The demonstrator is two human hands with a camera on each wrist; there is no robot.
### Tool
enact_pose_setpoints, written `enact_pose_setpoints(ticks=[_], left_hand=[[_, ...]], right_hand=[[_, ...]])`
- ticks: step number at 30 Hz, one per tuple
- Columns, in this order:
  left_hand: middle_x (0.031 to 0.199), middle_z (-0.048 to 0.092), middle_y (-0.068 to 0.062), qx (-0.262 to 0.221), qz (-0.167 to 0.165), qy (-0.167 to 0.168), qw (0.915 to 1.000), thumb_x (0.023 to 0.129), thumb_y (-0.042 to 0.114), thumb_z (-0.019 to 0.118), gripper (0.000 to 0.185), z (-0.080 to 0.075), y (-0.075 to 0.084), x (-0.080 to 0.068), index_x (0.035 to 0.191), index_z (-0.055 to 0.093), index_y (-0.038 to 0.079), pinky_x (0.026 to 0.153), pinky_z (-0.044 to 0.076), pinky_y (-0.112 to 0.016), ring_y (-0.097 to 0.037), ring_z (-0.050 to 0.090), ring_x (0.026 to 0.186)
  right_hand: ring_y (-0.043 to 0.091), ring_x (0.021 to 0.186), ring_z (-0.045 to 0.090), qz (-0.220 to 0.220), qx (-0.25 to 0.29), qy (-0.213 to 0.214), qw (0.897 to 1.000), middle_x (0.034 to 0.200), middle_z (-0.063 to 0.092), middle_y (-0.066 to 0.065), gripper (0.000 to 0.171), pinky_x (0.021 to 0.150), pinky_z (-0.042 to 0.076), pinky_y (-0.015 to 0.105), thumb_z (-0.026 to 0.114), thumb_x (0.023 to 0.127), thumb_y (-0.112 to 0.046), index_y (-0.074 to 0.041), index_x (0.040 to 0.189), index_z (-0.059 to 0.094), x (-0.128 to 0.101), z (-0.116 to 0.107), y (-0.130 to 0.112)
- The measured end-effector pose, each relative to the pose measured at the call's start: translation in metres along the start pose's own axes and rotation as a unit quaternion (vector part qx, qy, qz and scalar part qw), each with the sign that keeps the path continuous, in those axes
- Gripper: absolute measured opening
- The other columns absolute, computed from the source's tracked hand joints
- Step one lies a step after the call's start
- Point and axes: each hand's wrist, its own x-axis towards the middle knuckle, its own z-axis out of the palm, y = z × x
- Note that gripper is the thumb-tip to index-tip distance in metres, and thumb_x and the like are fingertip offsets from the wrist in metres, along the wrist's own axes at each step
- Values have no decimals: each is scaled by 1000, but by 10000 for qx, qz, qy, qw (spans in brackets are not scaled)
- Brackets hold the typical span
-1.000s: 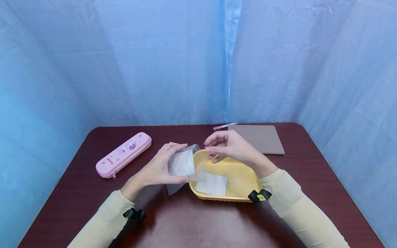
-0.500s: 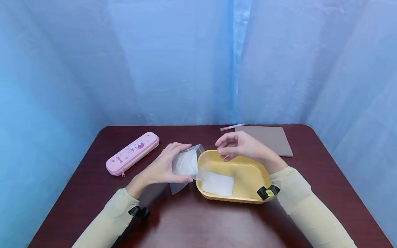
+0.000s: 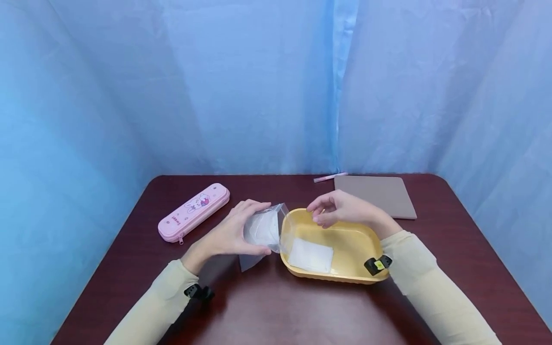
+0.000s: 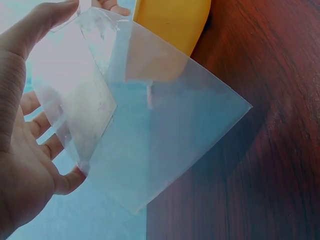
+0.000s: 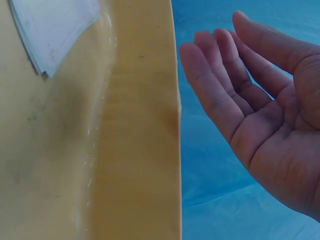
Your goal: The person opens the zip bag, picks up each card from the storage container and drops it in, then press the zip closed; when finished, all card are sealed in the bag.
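Clear bag: left hand grip, pad perhaps inside | yellow tray: white pad | right hand empty, relaxed

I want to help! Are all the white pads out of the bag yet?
Not yet. One white pad already lies in the yellow tray. The left hand holds the clear bag with more white inside. The right hand hovers empty over the tray.

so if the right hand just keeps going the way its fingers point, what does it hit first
Probably the open mouth of the clear plastic bag that the left hand holds at the yellow tray's left end. The right hand hovers over the tray, fingers pointing left with nothing between; depth is unclear.
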Motion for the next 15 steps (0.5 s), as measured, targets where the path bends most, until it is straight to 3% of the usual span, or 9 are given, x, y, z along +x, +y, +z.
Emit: enact_pose_setpoints(ticks=[4, 7, 15], left_hand=[[133, 54, 2, 15, 67, -72, 10000, 65, 50, 93, 101, -1, -5, 2, 148, 49, 12, 97, 40, -43, -17, 45, 122], [134, 54, 3, -13, 28, -164, 9999, 65, 52, 93, 101, 0, -6, 1, 148, 49, 12, 96, 41, -43, -16, 45, 122], [134, 53, 6, -18, -87, -296, 9995, 67, 54, 90, 99, -4, -1, -1, 149, 48, 20, 97, 42, -43, -14, 43, 122]], right_hand=[[32, 95, 69, -122, -506, -245, 9983, 104, 70, 18, 38, 81, 57, 34, 73, 93, -7, 9, 126, 63, 5, -2, 11], [23, 96, 69, -128, -788, -448, 9958, 105, 71, 18, 42, 83, 55, 30, 73, 93, -9, 10, 128, 62, 6, 0, 18], [21, 97, 69, -104, -1077, -827, 9907, 108, 71, 20, 45, 85, 54, 28, 75, 92, -12, 11, 129, 62, 5, 6, 22]])
